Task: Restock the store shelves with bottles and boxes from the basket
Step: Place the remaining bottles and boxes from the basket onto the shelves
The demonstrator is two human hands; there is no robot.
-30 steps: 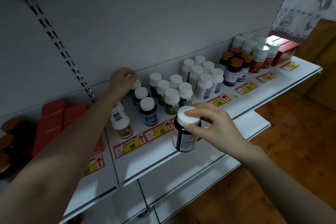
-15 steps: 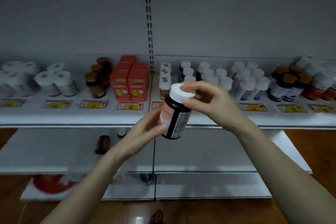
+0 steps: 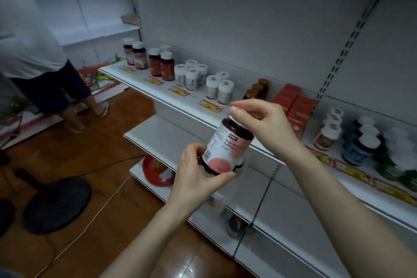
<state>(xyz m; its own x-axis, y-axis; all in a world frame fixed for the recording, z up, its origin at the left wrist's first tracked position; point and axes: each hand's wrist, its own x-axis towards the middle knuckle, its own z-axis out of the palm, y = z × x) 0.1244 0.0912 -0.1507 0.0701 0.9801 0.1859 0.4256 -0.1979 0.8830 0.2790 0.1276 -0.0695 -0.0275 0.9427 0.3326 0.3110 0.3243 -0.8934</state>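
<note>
Now the left hand (image 3: 198, 178) grips the bottle (image 3: 226, 150) low, the right hand (image 3: 259, 122) pinches its top; best set it upright beside the matching bottles (image 3: 139, 56).

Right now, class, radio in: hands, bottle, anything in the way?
Hands: left hand grips bottle base, right hand grips its top. Bottle tilted, held before shelf. Nothing between them.

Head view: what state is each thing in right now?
Bottle: tilted, held in both hands.
Left hand: grips the base.
Right hand: grips the top.
Shelf bottles: upright, capped.
Boxes: upright, closed.
</note>
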